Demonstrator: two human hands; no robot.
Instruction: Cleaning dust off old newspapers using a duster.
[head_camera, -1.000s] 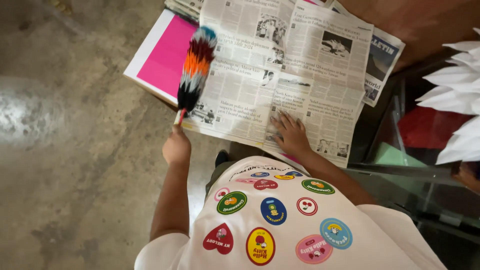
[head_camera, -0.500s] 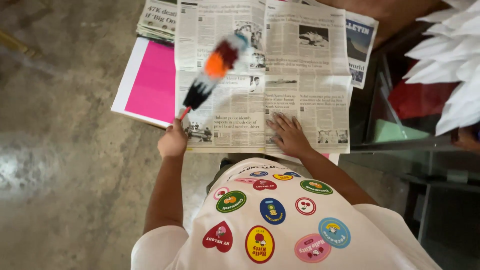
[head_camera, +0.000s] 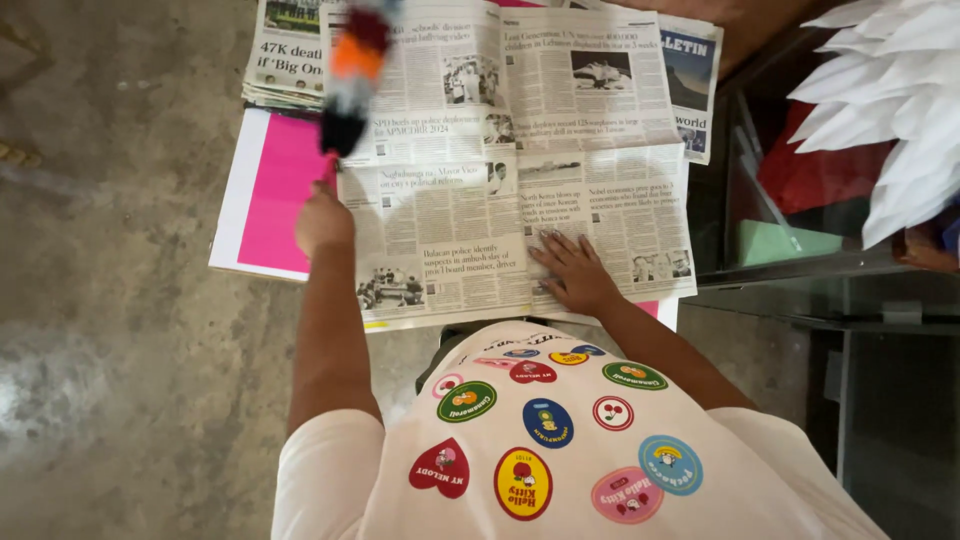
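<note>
A concrete floor (head_camera: 110, 380) fills the left of the scene, with an open newspaper (head_camera: 520, 170) spread flat at the far centre over a white-edged pink board (head_camera: 275, 190). A folded stack of papers (head_camera: 285, 55) lies at the far left of the board, and white feathers (head_camera: 890, 100) crowd the far right. The right hand (head_camera: 572, 272) presses flat, fingers spread, on the near right part of the newspaper. The left hand (head_camera: 322, 218) is closed around the handle of a multicoloured feather duster (head_camera: 350, 80), blurred, raised above the sheet's far left side.
</note>
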